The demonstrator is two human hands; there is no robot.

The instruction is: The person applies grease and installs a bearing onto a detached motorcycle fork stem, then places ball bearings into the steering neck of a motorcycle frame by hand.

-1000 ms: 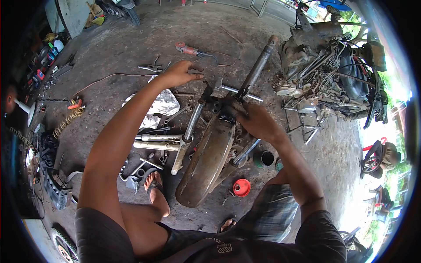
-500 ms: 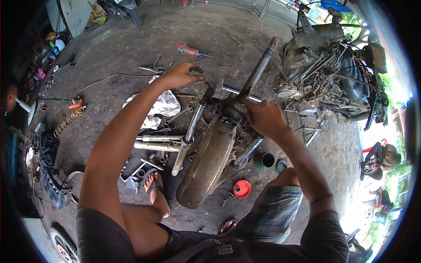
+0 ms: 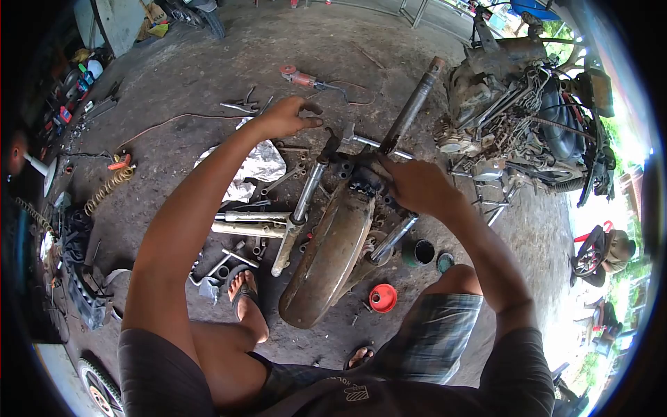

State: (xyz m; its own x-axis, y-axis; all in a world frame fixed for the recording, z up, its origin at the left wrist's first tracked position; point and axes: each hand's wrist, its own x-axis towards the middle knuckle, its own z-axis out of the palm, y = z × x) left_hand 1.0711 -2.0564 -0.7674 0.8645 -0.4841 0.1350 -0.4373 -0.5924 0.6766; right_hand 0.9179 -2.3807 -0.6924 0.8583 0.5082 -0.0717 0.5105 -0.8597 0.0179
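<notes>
A motorcycle front fork (image 3: 303, 198) with its brown mudguard (image 3: 326, 254) stands in the middle, its steering stem (image 3: 415, 97) pointing up to the right. My right hand (image 3: 425, 186) is closed on the clamp at the top of the fork, beside the base of the stem; part of its grip is hidden. My left hand (image 3: 292, 117) hovers above a dark bracket (image 3: 331, 142) on the left fork leg, fingers apart with nothing in them. Just behind the clamp lies a hammer (image 3: 358, 140).
Beyond my left hand lie pliers (image 3: 240, 107) and an angle grinder (image 3: 300, 78) with its cord. Loose fork tubes (image 3: 250, 228), spanners and a crumpled silver sheet (image 3: 264, 163) are at left. A red lid (image 3: 383, 298) and dark can (image 3: 420, 254) sit at right, an engine (image 3: 479, 111) beyond.
My right hand has flattened and shifted slightly on the clamp, with its fingertips nearer the stem's base. My left hand stays nearly in place.
</notes>
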